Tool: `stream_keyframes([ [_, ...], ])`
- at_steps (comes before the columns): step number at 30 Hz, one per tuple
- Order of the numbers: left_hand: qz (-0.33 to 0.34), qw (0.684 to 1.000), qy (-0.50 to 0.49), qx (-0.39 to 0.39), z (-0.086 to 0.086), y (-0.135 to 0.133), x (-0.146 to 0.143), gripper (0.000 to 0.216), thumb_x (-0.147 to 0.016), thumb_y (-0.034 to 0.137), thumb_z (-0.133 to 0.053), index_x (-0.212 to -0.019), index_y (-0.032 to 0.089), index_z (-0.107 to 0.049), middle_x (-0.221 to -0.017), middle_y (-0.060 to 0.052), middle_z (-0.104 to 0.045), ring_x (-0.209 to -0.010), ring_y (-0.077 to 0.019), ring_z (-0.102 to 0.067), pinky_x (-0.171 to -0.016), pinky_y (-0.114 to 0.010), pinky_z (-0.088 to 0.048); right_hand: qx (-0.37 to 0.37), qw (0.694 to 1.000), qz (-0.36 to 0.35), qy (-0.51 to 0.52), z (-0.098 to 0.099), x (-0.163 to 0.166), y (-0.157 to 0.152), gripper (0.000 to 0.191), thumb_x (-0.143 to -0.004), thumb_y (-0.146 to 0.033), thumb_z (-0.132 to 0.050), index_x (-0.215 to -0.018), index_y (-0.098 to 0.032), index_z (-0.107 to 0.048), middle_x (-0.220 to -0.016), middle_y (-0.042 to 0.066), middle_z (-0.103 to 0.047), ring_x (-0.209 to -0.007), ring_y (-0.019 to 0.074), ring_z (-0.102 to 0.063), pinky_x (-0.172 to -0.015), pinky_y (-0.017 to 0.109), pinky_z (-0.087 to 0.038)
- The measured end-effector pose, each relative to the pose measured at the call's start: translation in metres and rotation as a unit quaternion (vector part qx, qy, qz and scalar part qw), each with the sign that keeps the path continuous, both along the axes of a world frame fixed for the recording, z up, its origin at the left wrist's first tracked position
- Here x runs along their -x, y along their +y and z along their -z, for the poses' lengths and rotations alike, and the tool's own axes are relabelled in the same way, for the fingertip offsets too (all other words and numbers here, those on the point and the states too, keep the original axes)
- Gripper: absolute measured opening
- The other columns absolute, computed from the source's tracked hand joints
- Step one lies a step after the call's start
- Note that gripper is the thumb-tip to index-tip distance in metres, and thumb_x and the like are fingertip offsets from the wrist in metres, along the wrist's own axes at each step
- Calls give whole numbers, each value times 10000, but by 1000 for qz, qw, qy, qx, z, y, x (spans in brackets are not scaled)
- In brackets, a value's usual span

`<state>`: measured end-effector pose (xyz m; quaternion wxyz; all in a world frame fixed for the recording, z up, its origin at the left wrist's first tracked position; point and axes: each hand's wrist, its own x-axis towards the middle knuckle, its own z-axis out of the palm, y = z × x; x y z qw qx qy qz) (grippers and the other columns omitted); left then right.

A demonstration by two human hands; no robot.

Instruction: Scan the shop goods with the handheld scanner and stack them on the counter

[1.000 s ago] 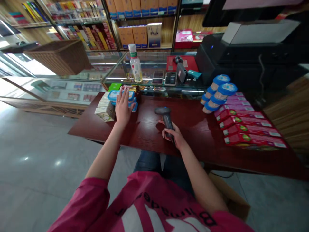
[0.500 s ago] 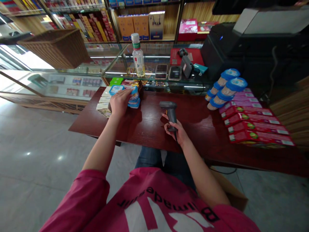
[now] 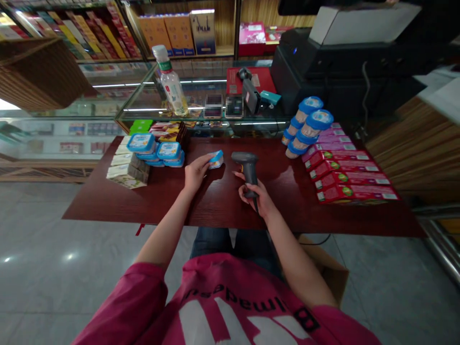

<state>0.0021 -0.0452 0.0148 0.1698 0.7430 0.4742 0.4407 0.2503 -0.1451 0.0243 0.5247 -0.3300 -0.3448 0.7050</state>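
1. Under the fingers (image 3: 207, 160) lies a glossy, dark red-brown tabletop (image 3: 223, 206).
2. Beyond the fingers, a glass display counter (image 3: 197, 92) catches thin white lines of light (image 3: 143, 109).
3. Farther beyond them rise stocked shelves (image 3: 224, 50) with wood-grain backing (image 3: 226, 28) and dark uprights (image 3: 237, 33).
4. Well left of the fingers stands another glass case (image 3: 50, 139) on a wooden base (image 3: 72, 171).
5. Nearer the viewer than the fingers, grey tiled floor (image 3: 36, 282) holds two bright reflections (image 3: 70, 257).
6. Well right of the fingers, a wood-grain panel (image 3: 390, 139) slants above a metal rail (image 3: 438, 245).
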Motion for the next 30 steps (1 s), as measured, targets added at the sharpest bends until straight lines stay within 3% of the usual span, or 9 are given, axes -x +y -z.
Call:
stream_keyframes([
  [4,110,982,144,-43,-11,-4,19,325,-1049,289,-533,-1306,268,-732,-1382,-53,-726,-1363,-229,-644,-1211,-468,-494,-7,1000,3,2,1,2,2,454,-836,-348,-690,-1267,-206,-671,-802,35,-721,-571,146,-517,-445,250,-327],
  [6,131,971,191,-55,-16,-9,27,342,-1063,283,-504,-1335,282,-713,-1404,-51,-711,-1371,-228,-637,-1239,-498,-460,-2,1000,-7,-1,0,1,2,464,-844,-350,-689,-1282,-199,-666,-756,25,-705,-552,146,-514,-448,256,-334],
  [9,88,967,229,-60,-21,-17,22,378,-1009,411,-641,-1354,266,-701,-1421,-89,-695,-1373,-279,-633,-1268,-540,-410,7,1000,-15,4,-3,1,2,459,-849,-345,-690,-1278,-187,-665,-713,15,-683,-538,146,-513,-451,262,-335],
  [13,-23,973,221,-59,-18,-19,-16,683,-850,492,-833,-1421,163,-652,-1506,-212,-600,-1434,-379,-564,-1269,-591,-378,13,1000,-10,20,-5,1,2,466,-837,-328,-697,-1276,-177,-653,-694,4,-673,-542,145,-514,-455,261,-329],
  [16,-48,975,213,-47,-14,-16,-38,547,-888,335,-805,-1401,202,-671,-1504,-188,-609,-1432,-387,-566,-1264,-618,-366,22,1000,-2,21,-6,1,2,515,-830,-317,-700,-1321,-186,-618,-744,9,-699,-551,147,-529,-462,266,-334],
  [19,-62,976,208,-29,-12,-14,-32,371,-957,225,-694,-1326,257,-723,-1458,-133,-662,-1423,-370,-579,-1231,-626,-406,20,1000,6,17,-7,1,1,550,-834,-319,-687,-1361,-192,-592,-805,24,-726,-560,149,-546,-469,274,-344],
  [22,-56,986,157,-12,-9,-16,-9,341,-989,186,-625,-1290,284,-750,-1430,-74,-691,-1420,-301,-593,-1219,-524,-459,16,999,11,28,-8,1,1,550,-830,-308,-696,-1358,-194,-592,-767,8,-710,-552,148,-543,-463,271,-346],
  [25,-50,998,18,28,-4,-17,9,337,-963,205,-656,-1277,261,-764,-1404,-41,-711,-1388,-262,-623,-1229,-456,-460,3,1000,-14,23,-7,0,0,501,-839,-303,-710,-1317,-180,-629,-714,-3,-686,-537,143,-532,-453,265,-354],
  [30,-71,960,-237,129,4,-14,15,460,-782,340,-876,-1208,181,-804,-1268,-92,-777,-1239,-323,-716,-1163,-473,-514,-30,996,-81,0,-4,-2,-3,515,-850,-316,-716,-1327,-136,-643,-698,8,-685,-505,132,-544,-402,237,-338],
])
